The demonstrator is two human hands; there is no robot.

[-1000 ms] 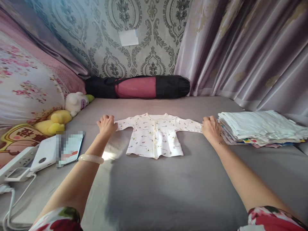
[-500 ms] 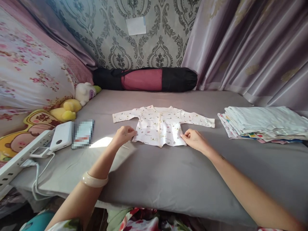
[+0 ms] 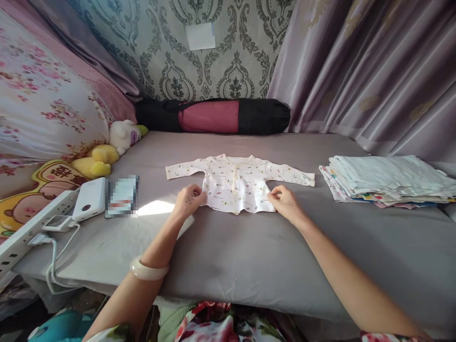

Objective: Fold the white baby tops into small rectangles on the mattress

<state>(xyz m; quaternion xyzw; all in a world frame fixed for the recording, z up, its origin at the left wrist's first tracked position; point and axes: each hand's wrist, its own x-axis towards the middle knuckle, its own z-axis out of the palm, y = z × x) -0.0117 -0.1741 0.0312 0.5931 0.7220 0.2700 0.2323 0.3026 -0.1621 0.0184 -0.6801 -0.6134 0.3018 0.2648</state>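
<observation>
Both hands have come in from the sleeve ends, where they were a second ago, to the hem corners of the shirt [image 3: 237, 183], which lies flat, front up, sleeves spread, on the grey sheet [image 3: 249, 256]. Left hand [image 3: 188, 200] pinches the shirt's lower left corner, fingers curled narrow on the cloth. Right hand [image 3: 285, 203] pinches the lower right corner the same way, and the hem between them is slightly rumpled. A pale bangle [image 3: 148, 270] sits on the left wrist. Right of the shirt, well apart, lies a stack of folded cloths [image 3: 388, 183]. Behind the shirt, against the wall, lies a black and red roll bag [image 3: 213, 115]. Left of the shirt are a power bank [image 3: 89, 205] and plush toys [image 3: 107, 152].
</observation>
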